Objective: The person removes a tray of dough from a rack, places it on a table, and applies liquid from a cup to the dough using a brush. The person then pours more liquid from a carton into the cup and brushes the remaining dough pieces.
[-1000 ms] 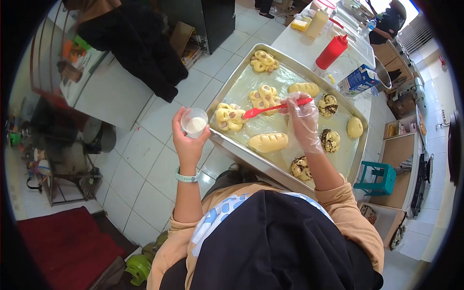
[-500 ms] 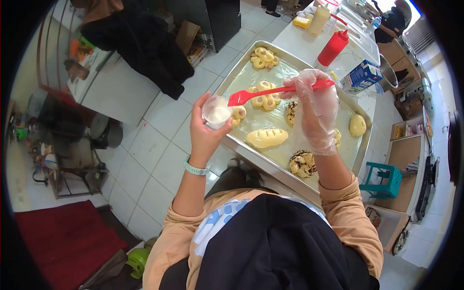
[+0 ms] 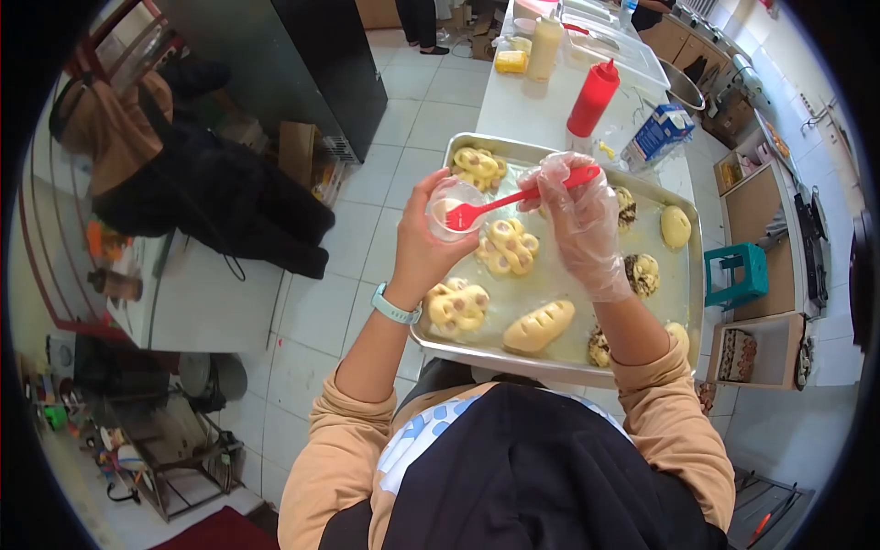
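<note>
My left hand (image 3: 429,240) is wrapped round a small clear plastic cup (image 3: 444,225) with pale cream-coloured liquid in it. In a clear plastic glove, my right hand (image 3: 583,213) grips a red pastry brush (image 3: 524,195), its bristle end inside the cup. Both hands are above a metal baking tray (image 3: 694,291) of shaped dough pieces. Below them lie a flower-shaped bun (image 3: 508,247) with sausage slices, another such bun (image 3: 457,306), and a slashed oval bun (image 3: 539,326). Chocolate-topped buns (image 3: 643,274) are partly hidden by my right hand and forearm.
Behind the tray, a white table (image 3: 500,99) bears a red squeeze bottle (image 3: 592,99), a cream squeeze bottle (image 3: 544,49) and a blue carton (image 3: 656,136). A green stool (image 3: 739,275) stands at the right. Another person (image 3: 197,174) is at the left.
The brush tip has gone from beside the cup's rim down into the cup. My view has turned, so the tray appears straighter and more of its left-side buns show.
</note>
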Demonstrator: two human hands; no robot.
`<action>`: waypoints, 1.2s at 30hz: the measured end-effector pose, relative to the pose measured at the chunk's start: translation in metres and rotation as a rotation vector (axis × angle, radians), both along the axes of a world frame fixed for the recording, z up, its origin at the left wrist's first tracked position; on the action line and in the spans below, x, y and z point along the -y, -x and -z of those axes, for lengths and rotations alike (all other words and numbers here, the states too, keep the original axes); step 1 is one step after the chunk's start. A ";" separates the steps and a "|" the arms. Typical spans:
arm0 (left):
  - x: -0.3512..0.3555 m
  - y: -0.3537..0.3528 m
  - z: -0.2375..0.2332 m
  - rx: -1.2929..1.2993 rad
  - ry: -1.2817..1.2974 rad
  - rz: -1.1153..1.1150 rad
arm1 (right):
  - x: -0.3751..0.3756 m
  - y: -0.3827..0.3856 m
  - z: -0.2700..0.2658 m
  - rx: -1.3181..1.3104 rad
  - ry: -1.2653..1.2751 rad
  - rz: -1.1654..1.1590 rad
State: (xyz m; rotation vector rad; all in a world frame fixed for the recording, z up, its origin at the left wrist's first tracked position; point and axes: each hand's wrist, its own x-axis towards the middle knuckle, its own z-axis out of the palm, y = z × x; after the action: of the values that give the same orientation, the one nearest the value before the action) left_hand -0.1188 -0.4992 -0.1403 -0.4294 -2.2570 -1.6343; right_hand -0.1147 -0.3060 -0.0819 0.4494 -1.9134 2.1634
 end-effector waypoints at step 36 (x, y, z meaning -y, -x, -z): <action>0.072 0.095 0.061 0.139 -0.190 0.053 | 0.017 0.144 0.091 0.042 -0.004 0.503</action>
State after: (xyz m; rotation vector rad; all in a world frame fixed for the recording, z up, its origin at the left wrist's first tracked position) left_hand -0.2141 -0.5707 -0.2013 -0.3407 -2.1754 -1.9391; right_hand -0.2588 -0.3227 -0.1725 -0.0784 -1.8060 1.8477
